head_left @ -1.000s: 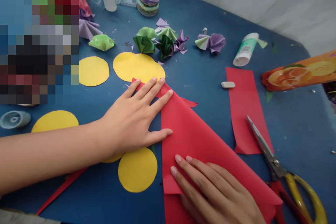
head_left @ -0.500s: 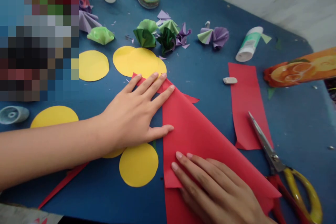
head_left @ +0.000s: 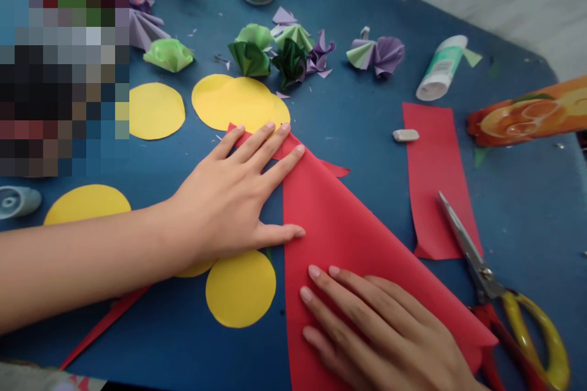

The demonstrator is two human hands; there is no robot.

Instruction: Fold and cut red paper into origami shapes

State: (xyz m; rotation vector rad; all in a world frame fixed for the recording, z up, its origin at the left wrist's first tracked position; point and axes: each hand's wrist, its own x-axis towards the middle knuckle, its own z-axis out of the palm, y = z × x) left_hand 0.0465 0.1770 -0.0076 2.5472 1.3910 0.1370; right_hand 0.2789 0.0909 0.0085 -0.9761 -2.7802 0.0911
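Pressing on the folded red sheet (head_left: 348,220), both hands keep nearly the places they had half a second ago, while the whole view has shifted slightly. One difference shows near the right hand (head_left: 385,324): the lower edge of the folded layer, which stood out as a step beside its fingers, can no longer be made out, and more of the thumb is now visible against the red. The left hand (head_left: 224,201) is unchanged, palm down and open, fingers spread; its index fingertip touches the sheet's upper corner and its thumb tip lies just inside the left edge. The right hand is open too, fingers close together and lightly bent, resting on the lower part of the sheet and gripping nothing.

The sheet lies on the blue table (head_left: 206,354), right of a yellow circle (head_left: 241,288) and left of the scissors (head_left: 486,272), whose blades overlap a separate red strip (head_left: 433,171). A small white block (head_left: 406,135) touches that strip's left edge.

As for labels, the white tube (head_left: 443,67) has a green band with print too small to read. The orange packet (head_left: 532,113) shows pictured orange slices.
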